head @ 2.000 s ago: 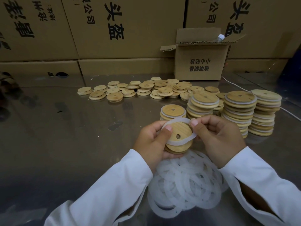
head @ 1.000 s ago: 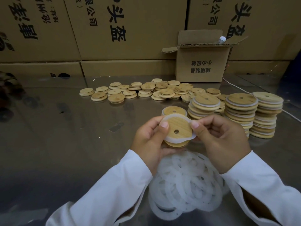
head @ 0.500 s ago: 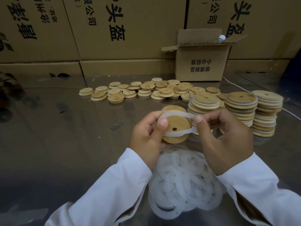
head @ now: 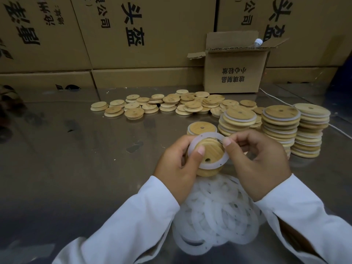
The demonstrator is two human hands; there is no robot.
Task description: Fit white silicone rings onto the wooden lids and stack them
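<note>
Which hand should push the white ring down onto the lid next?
Probably the right hand. It pinches the raised far edge of the ring, so it can press that edge down. The left hand is busy cradling the wooden lid, thumb pressing on top.

wooden lid tilted, held up | white ring loose around it | ring pile beneath | finished stacks right

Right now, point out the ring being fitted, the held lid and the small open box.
ring (head: 213, 164): head view, near white edge.
lid (head: 213, 149): head view, wooden top face.
box (head: 234, 61): head view, front wall.
</note>
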